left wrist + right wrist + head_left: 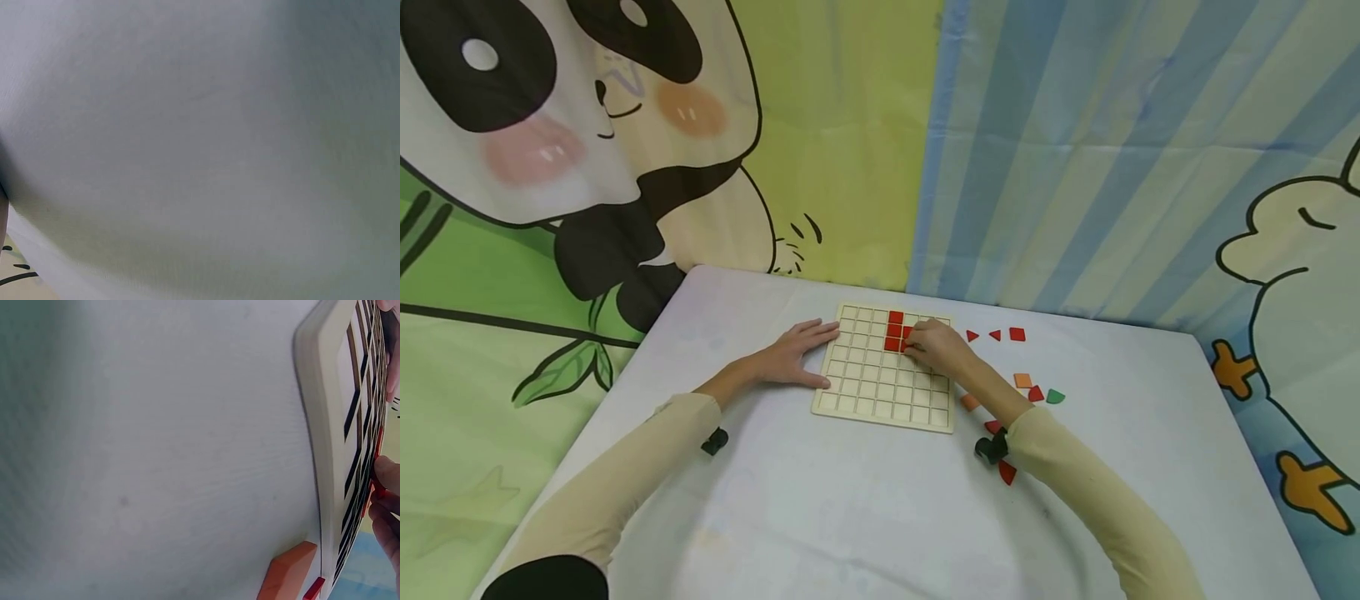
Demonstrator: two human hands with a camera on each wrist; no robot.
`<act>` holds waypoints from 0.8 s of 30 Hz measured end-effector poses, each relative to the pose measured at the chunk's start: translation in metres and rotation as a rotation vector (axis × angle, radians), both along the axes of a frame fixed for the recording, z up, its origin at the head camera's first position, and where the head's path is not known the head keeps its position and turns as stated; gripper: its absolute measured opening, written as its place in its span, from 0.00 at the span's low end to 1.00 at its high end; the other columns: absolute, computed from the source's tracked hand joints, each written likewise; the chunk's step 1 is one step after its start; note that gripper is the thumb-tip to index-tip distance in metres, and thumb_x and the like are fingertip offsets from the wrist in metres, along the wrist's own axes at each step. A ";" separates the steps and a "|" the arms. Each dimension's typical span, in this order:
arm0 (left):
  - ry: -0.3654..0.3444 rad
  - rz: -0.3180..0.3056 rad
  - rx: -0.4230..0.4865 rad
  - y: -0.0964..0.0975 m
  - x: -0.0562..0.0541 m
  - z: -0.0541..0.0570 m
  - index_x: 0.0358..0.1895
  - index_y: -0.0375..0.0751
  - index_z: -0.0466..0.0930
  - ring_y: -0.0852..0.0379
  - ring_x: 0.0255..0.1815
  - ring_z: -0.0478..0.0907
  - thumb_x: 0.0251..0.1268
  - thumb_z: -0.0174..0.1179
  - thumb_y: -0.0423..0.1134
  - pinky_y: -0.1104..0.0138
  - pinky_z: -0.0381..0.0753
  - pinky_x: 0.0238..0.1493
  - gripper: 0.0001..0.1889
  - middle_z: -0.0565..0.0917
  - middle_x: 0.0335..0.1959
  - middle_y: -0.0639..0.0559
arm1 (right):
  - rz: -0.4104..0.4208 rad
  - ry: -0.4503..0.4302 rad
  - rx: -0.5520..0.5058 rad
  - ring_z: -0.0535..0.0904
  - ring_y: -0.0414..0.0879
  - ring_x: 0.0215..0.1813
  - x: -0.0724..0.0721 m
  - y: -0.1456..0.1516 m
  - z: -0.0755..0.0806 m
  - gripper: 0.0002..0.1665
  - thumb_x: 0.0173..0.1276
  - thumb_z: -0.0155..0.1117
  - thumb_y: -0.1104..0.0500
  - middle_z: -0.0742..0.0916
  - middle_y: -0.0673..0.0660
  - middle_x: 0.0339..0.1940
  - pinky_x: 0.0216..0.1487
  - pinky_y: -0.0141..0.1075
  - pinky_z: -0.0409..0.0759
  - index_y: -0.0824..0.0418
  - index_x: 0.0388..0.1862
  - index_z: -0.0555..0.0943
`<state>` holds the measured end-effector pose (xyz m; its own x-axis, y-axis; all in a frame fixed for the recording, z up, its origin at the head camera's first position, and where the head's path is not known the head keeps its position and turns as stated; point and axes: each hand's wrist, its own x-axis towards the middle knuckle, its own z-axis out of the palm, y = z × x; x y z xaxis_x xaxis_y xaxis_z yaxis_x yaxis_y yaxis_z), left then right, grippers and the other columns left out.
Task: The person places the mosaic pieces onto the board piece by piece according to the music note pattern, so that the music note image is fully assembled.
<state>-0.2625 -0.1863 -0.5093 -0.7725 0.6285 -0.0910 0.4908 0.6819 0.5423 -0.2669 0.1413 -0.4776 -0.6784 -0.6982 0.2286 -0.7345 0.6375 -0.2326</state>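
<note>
A pale wooden grid board [880, 423] lies on the table, with several red square tiles [893, 331] set in its upper cells. My left hand [790, 353] rests at the board's left edge, thumb and fingers spread, fingertips touching the rim. Over the board's upper right part, my right hand [942, 347] has its fingers bent down beside the red tiles. In the right wrist view, the thumb and fingers of that hand [389, 500] pinch a small red tile [377, 487] close over the grid. The left wrist view shows mostly white tabletop, with a sliver of the hand at its left edge.
Right of the board lie loose pieces: a red square [1017, 334], small red triangles [995, 335], an orange square [1022, 381], a green rounded piece [1056, 397] and a red wedge [1007, 472]. Some sit near the right forearm. A printed curtain [850, 167] hangs behind the table.
</note>
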 end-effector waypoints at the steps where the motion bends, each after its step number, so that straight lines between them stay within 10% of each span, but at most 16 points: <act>1: -0.001 0.002 0.000 0.000 0.000 0.000 0.78 0.52 0.51 0.44 0.81 0.40 0.51 0.68 0.63 0.37 0.47 0.74 0.53 0.50 0.80 0.56 | 0.003 0.005 -0.002 0.82 0.49 0.38 0.000 0.000 0.000 0.07 0.63 0.69 0.60 0.87 0.57 0.33 0.46 0.41 0.81 0.63 0.35 0.88; 24: -0.001 0.009 -0.003 0.001 -0.001 -0.001 0.77 0.52 0.52 0.45 0.81 0.39 0.51 0.68 0.63 0.38 0.46 0.74 0.52 0.50 0.80 0.56 | -0.083 -0.116 0.005 0.75 0.49 0.40 0.010 0.003 0.001 0.08 0.64 0.68 0.62 0.82 0.59 0.38 0.37 0.36 0.78 0.64 0.39 0.89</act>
